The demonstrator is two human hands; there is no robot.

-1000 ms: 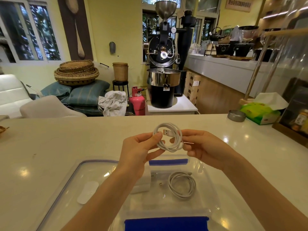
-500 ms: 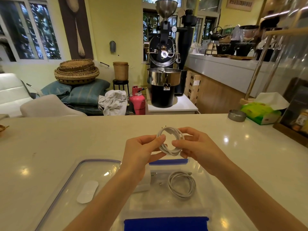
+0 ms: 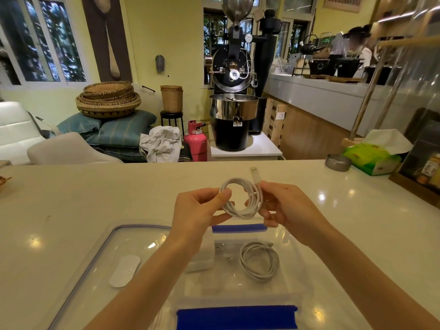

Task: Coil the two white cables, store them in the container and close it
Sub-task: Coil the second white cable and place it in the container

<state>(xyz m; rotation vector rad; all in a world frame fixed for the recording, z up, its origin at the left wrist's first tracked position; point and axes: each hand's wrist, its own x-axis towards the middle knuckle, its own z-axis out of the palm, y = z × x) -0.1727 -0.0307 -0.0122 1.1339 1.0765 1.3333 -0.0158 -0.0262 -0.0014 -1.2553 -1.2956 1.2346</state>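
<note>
Both hands hold a coiled white cable (image 3: 240, 206) in the air above the clear container (image 3: 300, 282). My left hand (image 3: 197, 213) pinches the coil's left side. My right hand (image 3: 285, 208) grips the right side, where the cable's plug end sticks up. A second white cable (image 3: 259, 262) lies coiled inside the container, beside a white charger block (image 3: 202, 256) partly hidden by my left forearm. The container has blue clip flaps at its far and near ends. Its clear lid (image 3: 114, 248) lies flat on the counter to the left.
The white counter (image 3: 95, 198) runs across the view. At its right end stand a small metal dish (image 3: 337, 162), a green tissue pack (image 3: 371, 158) and a wooden shelf unit (image 3: 421, 163). Beyond the counter is a coffee roaster and stacked baskets.
The plug end, tucked against the coil before, now sticks up from my right hand's fingers. Both hands stayed in about the same place above the container.
</note>
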